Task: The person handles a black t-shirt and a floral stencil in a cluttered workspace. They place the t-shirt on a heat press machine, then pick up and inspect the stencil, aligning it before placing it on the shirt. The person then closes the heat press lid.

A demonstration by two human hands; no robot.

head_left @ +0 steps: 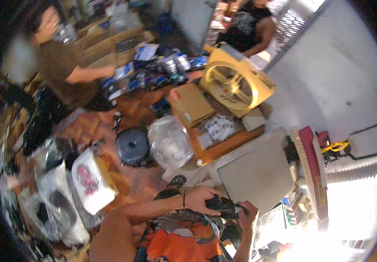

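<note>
Close in front of my body, my left hand (200, 201) and my right hand (248, 215) are closed on a dark, blackish object (224, 207). The left hand grips one end between thumb and fingers, and the right fingers curl round the opposite end. Blur and shade hide what kind of thing it is. Just beyond both hands is a flat grey tabletop (258, 168).
An orange-brown table (217, 150) bears a cardboard box (190, 104) and a yellow box fan (236, 81). A black round stool (132, 146), a clear plastic bag (169, 142) and white sacks (91, 181) stand leftward. One person (62, 65) reaches over packages; another (252, 28) is behind the fan.
</note>
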